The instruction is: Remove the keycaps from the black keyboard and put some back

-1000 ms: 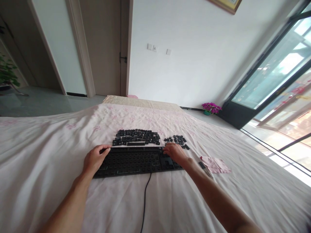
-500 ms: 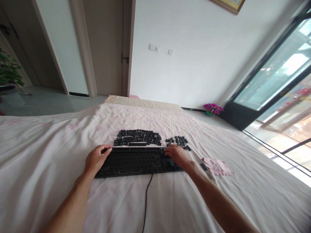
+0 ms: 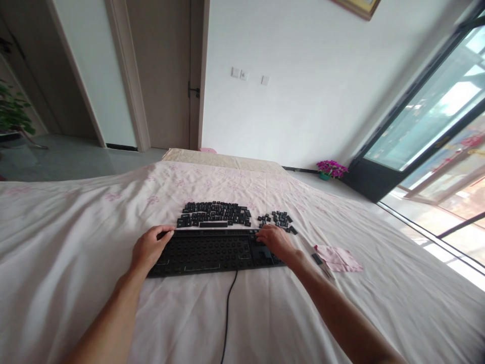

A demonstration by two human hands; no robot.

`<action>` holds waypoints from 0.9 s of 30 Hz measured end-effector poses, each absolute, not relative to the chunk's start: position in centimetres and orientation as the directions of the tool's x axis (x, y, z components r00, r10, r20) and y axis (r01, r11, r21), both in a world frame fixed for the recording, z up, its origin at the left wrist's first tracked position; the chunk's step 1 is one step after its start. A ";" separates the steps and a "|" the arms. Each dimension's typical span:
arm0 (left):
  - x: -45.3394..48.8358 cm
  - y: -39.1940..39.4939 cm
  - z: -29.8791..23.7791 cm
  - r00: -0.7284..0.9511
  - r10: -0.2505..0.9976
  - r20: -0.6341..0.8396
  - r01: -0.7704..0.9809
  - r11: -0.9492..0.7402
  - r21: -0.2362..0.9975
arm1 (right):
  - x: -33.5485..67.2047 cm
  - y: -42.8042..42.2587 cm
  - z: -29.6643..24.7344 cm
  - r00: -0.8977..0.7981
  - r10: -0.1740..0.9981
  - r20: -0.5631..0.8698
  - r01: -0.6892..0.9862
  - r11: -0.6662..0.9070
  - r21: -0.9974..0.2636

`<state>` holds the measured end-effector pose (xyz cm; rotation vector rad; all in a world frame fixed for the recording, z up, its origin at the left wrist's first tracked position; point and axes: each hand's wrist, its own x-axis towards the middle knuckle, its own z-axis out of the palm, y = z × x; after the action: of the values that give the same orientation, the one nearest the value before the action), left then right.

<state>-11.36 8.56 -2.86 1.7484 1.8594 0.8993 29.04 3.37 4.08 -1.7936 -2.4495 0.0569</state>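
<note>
A black keyboard (image 3: 212, 251) with its keycaps off lies across the cloth, its cable (image 3: 228, 308) running toward me. My left hand (image 3: 148, 246) is closed on the keyboard's left end, thumb along the far edge. Over the upper right part of the keyboard, my right hand (image 3: 276, 239) has its fingers bent and pressed together at the surface; whatever is under the fingertips is hidden. Just beyond the keyboard sit loose black keycaps (image 3: 217, 214) in rows, with the long spacebar cap (image 3: 213, 224) in front. A smaller group of keycaps (image 3: 279, 219) lies beyond my right hand.
A pink cloth (image 3: 338, 258) lies right of my right forearm, beside a small dark tool (image 3: 317, 259) with thin metal prongs. The flowered bed sheet (image 3: 76, 242) is wrinkled. Past the bed are a wall, a door (image 3: 162, 76) and a pot of purple flowers (image 3: 332, 169).
</note>
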 end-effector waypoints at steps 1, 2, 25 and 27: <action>-11.4 8.6 -2.9 -0.109 0.987 0.121 0.707 -0.009 0.708 | 29.0 3.3 4.1 -0.296 0.953 0.061 0.949 0.301 -0.093; -11.4 8.6 -2.9 -0.107 0.987 0.123 0.707 -0.012 0.707 | 29.0 3.3 4.1 -0.292 0.954 0.063 0.950 0.297 -0.095; -11.4 8.5 -2.8 -0.109 0.986 0.123 0.717 -0.007 0.697 | 28.8 2.7 2.7 -0.261 0.954 0.148 0.954 0.279 -0.110; -11.4 8.5 -2.7 -0.110 0.986 0.125 0.716 -0.008 0.698 | 28.5 2.2 2.5 -0.251 0.954 0.166 0.961 0.267 -0.078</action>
<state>-11.38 8.47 -2.73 1.7599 1.8682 0.8939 28.50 2.21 2.48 -1.7996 -2.3511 -0.0588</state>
